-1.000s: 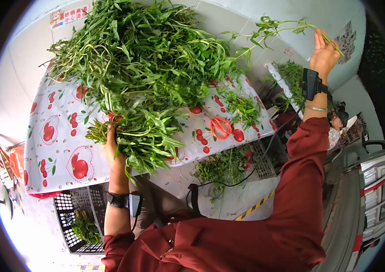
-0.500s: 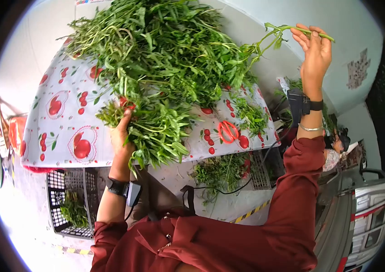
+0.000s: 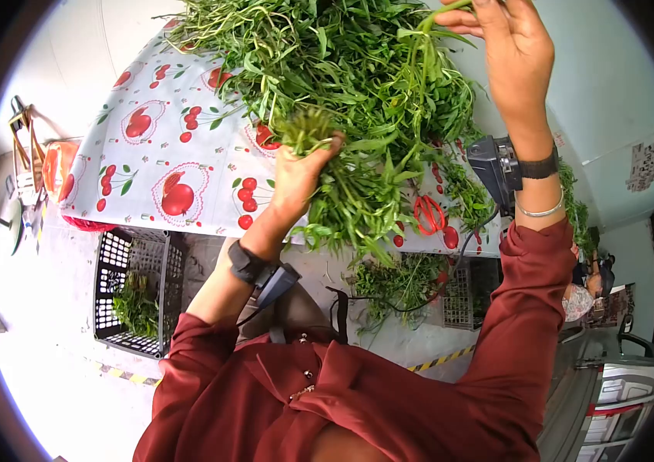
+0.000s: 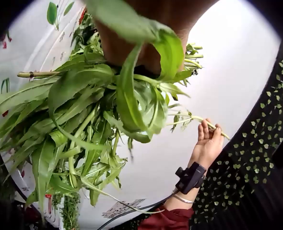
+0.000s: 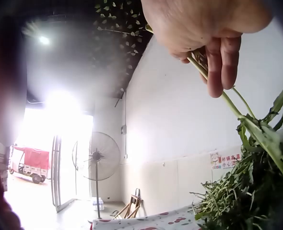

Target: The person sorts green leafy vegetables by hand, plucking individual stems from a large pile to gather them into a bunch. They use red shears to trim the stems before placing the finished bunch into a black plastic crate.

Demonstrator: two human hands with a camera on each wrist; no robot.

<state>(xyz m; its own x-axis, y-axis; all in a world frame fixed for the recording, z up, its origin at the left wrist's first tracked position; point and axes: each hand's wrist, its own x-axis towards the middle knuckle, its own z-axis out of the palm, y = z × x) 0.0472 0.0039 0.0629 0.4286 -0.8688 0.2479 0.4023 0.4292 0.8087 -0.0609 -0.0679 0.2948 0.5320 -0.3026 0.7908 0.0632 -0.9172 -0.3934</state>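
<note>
In the head view the left hand [image 3: 301,179] grips a thick bunch of leafy green stems [image 3: 358,192], cut ends up, leaves hanging over the table's front edge. The right hand [image 3: 518,58], raised at the upper right, pinches one long stem [image 3: 450,9] between thumb and fingers; the right wrist view shows this stem [image 5: 230,103] slanting down toward the leaves. Behind both hands a large heap of greens [image 3: 342,61] covers the back of the table. Red-handled scissors [image 3: 429,215] lie on the cherry-patterned cloth [image 3: 211,181], right of the bunch.
Below the table's front edge stand a black crate [image 3: 165,296] with some greens and, further right, another crate [image 3: 458,300] beside loose greens [image 3: 396,285]. A cable [image 3: 462,258] hangs from the right wrist camera. A small bundle [image 3: 466,192] lies right of the scissors.
The left hand with its bunch has moved right and up in the head view. The right hand, still pinching the stem, has come nearer the heap. The view has shifted.
</note>
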